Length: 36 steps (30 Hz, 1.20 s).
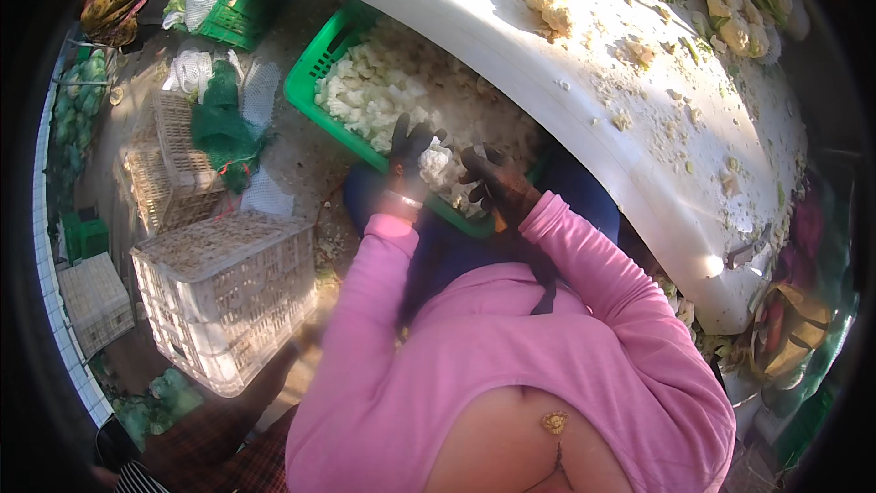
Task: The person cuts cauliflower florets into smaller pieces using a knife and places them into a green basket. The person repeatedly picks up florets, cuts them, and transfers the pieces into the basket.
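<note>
My left hand (409,154), in a dark glove, is over the near side of a green plastic crate (301,85). It holds a white cauliflower floret (435,161) against the thumb side, fingers partly spread. To its right, my gloved right hand (499,181) is curled around what looks like a small knife; an orange handle end (500,221) shows below the fist, and the blade is blurred. Cut cauliflower florets (373,85) fill the crate, which sits by my knees. The crate's far right part lies in shadow under the table edge.
A white-covered table (520,68) with cauliflower scraps curves along the right. Whole cauliflowers (738,20) lie at its far end. Left are an upturned white plastic crate (226,301), more slatted crates (168,171), green netting (226,127) and a green crate (236,10).
</note>
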### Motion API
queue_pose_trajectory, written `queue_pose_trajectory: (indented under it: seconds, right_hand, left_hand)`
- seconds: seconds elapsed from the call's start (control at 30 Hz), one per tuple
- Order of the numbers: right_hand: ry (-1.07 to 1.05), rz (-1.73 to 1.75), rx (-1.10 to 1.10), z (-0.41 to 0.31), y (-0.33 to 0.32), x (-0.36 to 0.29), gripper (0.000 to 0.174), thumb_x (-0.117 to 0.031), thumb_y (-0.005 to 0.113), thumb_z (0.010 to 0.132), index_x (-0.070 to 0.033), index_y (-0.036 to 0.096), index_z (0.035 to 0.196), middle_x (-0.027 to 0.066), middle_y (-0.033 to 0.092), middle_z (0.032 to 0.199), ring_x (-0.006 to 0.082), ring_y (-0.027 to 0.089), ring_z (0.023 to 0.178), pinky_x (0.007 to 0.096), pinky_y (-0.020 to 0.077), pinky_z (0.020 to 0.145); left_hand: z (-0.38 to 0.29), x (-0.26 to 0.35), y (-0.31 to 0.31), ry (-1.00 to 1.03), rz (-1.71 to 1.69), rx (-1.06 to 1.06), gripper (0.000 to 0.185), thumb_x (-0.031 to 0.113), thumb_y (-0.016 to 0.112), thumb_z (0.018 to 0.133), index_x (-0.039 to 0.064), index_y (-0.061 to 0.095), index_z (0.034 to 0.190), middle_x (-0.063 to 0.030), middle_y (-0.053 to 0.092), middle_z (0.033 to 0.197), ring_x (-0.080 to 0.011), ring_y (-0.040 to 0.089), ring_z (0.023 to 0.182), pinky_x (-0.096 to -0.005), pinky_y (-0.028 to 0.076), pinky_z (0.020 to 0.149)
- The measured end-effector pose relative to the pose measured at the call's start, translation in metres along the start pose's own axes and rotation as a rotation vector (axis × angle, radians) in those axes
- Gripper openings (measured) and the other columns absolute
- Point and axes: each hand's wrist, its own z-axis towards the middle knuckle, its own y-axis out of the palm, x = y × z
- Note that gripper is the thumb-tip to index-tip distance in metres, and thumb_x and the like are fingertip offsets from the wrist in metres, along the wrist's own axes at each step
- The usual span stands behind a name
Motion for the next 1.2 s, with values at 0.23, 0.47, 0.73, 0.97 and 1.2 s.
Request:
queue_pose_trajectory:
  seconds: [0.23, 0.47, 0.73, 0.97, 1.2]
  right_hand:
    - [-0.857, -0.741, 0.18, 0.009, 0.003, 0.004, 0.034, -0.022, 0.055, 0.089, -0.004, 0.054, 0.118, 0.0199, 0.062, 0.091, 0.0323, 0.06, 0.071, 0.0384, 0.0481, 0.062]
    - [-0.504, -0.637, 0.117, -0.027, 0.01, 0.021, 0.026, -0.012, 0.056, 0.085, -0.002, 0.054, 0.109, 0.0215, 0.059, 0.082, 0.0337, 0.059, 0.068, 0.0395, 0.0476, 0.061]
    - [-0.258, -0.559, -0.305, -0.018, 0.013, 0.009, 0.026, -0.01, 0.054, 0.082, 0.002, 0.056, 0.105, 0.0275, 0.057, 0.086, 0.0406, 0.06, 0.069, 0.0454, 0.0485, 0.057]
    - [-0.506, -0.74, 0.308, -0.015, 0.009, 0.009, 0.024, -0.019, 0.051, 0.089, 0.001, 0.056, 0.102, 0.0285, 0.059, 0.076, 0.0446, 0.058, 0.068, 0.0479, 0.0471, 0.064]
    - [-0.605, -0.883, 0.068, -0.003, 0.007, 0.017, 0.017, -0.017, 0.053, 0.089, -0.001, 0.057, 0.094, 0.0217, 0.059, 0.073, 0.0324, 0.059, 0.064, 0.0411, 0.0449, 0.061]
  left_hand:
    - [0.003, 0.061, 0.012, 0.092, 0.171, -0.105, 0.038, 0.016, 0.069, 0.077, 0.002, 0.051, 0.107, -0.0094, 0.06, 0.101, -0.0221, 0.061, 0.091, -0.0293, 0.049, 0.082]
    - [0.008, 0.051, 0.026, -0.529, -1.35, 0.034, 0.034, 0.023, 0.059, 0.081, 0.008, 0.051, 0.111, -0.0086, 0.055, 0.105, -0.0279, 0.053, 0.1, -0.0462, 0.043, 0.093]
    - [0.001, 0.055, 0.032, -0.475, -0.984, 0.002, 0.04, 0.026, 0.056, 0.081, 0.008, 0.049, 0.116, -0.0106, 0.052, 0.108, -0.0299, 0.05, 0.104, -0.0499, 0.042, 0.094]
    - [0.009, 0.035, 0.003, -0.452, -0.887, 0.006, 0.045, 0.026, 0.054, 0.082, 0.006, 0.051, 0.122, -0.0117, 0.055, 0.116, -0.0271, 0.053, 0.106, -0.0447, 0.044, 0.092]
    - [0.014, 0.032, 0.002, -0.603, -0.965, -0.109, 0.05, 0.029, 0.049, 0.088, 0.002, 0.045, 0.129, -0.0157, 0.056, 0.12, -0.028, 0.056, 0.106, -0.0384, 0.048, 0.086]
